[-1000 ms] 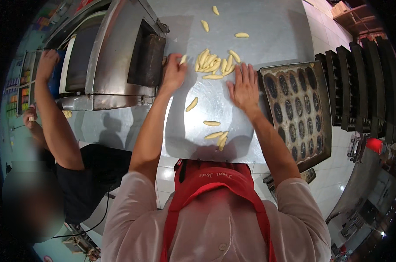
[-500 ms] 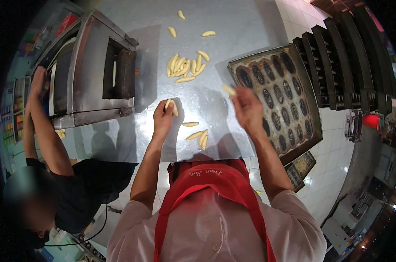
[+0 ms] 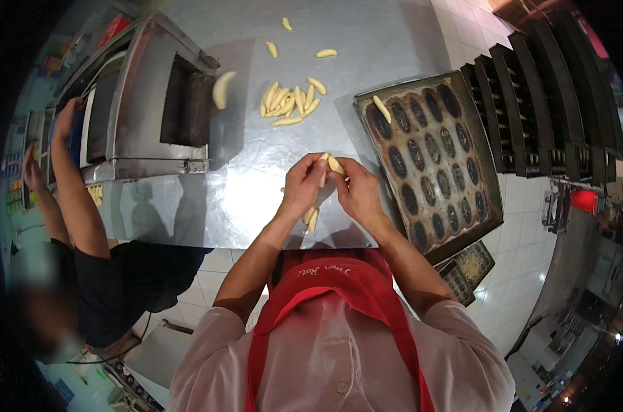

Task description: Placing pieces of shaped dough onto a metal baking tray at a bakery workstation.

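Two dough pieces (image 3: 335, 165), left hand (image 3: 302, 185) pinching one, right hand (image 3: 359, 193) the other, molded pan (image 3: 473, 233) alongside

Before you, the metal tabletop (image 3: 380, 44) carries a boxy steel machine (image 3: 146, 96) toward its left, a tray of oval moulds (image 3: 421, 173) along its right edge, a cluster of pale dough pieces (image 3: 282, 103) between them, three loose pieces (image 3: 326, 53) farther off, and a few nearer pieces (image 3: 313, 220) by your edge.

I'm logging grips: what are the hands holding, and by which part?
Left hand: a pale yellow piece; right hand: a second piece. Both are partly covered; gripped part unclear.
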Tool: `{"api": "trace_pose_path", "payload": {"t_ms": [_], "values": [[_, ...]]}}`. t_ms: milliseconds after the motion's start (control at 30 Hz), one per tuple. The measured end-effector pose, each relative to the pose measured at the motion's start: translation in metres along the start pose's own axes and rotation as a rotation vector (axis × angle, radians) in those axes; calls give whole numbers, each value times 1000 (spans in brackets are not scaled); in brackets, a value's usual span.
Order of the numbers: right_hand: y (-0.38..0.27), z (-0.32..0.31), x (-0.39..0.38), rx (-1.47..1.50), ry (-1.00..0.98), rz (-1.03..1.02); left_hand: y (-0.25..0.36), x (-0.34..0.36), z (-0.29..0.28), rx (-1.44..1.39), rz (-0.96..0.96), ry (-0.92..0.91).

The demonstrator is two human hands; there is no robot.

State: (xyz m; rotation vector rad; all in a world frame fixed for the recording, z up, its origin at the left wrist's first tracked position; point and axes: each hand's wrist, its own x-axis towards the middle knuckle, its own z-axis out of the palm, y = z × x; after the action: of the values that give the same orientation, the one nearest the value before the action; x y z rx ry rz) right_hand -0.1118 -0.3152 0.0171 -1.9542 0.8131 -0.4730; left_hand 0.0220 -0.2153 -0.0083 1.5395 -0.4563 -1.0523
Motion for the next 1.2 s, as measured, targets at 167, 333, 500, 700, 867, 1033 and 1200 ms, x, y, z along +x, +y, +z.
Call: {"api": "trace_pose_path", "payload": {"t_ms": [167, 333, 500, 700, 867, 1033, 1200], "values": [[45, 7, -41, -447, -108, -229, -19, -66, -92, 751, 417, 333], [46, 42, 14, -785, -133, -359, -51, -54, -123, 1247, 365, 245], [54, 53, 82, -774, 72, -319, -42, -3, -123, 1276, 466, 396], [23, 45, -24, -649, -117, -330, -68, -120, -113, 1156, 454, 274], [-8, 75, -14, -419, -134, -349, -47, -102, -63, 911, 488, 120], [18, 58, -24, -181, -288, -94, -43, -79, -71, 874, 333, -97], [21, 2, -55, -456, -175, -212, -35, -60, -95, 758, 464, 196]]}}
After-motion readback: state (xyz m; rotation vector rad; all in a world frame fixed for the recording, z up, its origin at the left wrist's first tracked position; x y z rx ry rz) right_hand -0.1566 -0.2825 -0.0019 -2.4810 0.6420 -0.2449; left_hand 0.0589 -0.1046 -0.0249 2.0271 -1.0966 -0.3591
